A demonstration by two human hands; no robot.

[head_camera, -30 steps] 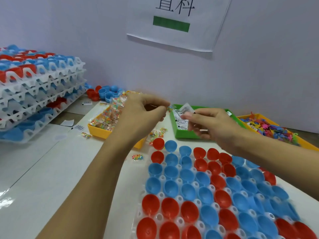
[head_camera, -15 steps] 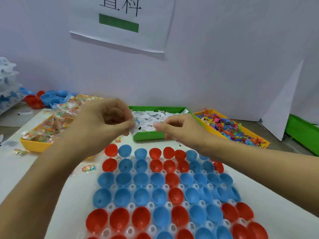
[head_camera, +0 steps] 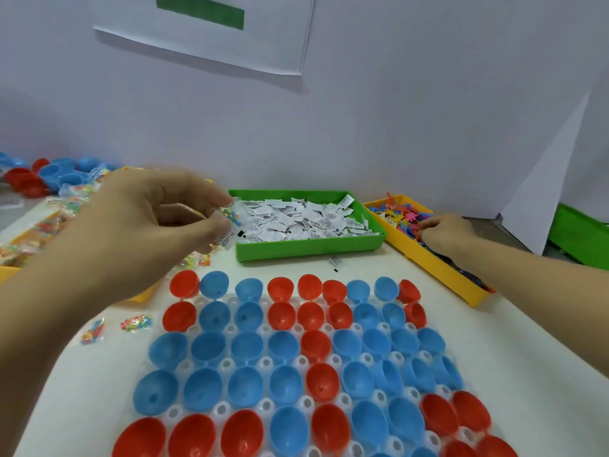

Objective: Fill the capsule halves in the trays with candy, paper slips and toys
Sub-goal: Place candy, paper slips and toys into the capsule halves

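Head view: left grip (head_camera: pixel 155 222) pinches candy packet (head_camera: pixel 230 216), paper slip (head_camera: pixel 229 238); right grip (head_camera: pixel 445 235) in toy tray (head_camera: pixel 435 262).

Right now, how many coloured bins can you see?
4: yellow candy bin far left, green slip bin centre, yellow toy bin right, another green bin far right, cut off.

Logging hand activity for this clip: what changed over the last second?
The right hand left the left hand and reached right into the yellow toy tray. The left hand keeps pinching a candy packet and paper slip. The capsule halves remain empty.
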